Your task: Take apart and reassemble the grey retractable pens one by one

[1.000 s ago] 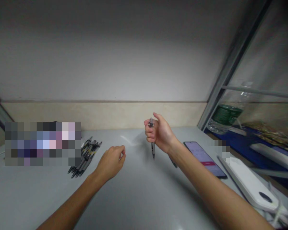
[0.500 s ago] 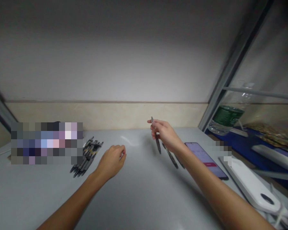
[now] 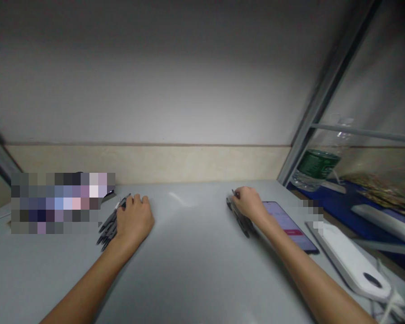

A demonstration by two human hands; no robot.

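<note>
On the left, a bundle of dark pens lies slantwise on the grey table. My left hand rests over the bundle's right side, fingers bent down onto the pens. Its fingertips are hidden, so whether it grips one cannot be seen. Further right, my right hand is closed in a pinch on a dark pen, whose upper end shows beyond the fingers. Just below that hand, a few other pens lie close together on the table, partly covered by the hand and wrist.
A lit phone lies by my right forearm, with a white oblong device and cable farther right. A water bottle stands behind the metal rack bar. Blurred-out items sit at the left. A wall closes off the back.
My left hand has moved left onto the pen bundle. My right hand has lowered its pen and come right, down to the small group of pens.
</note>
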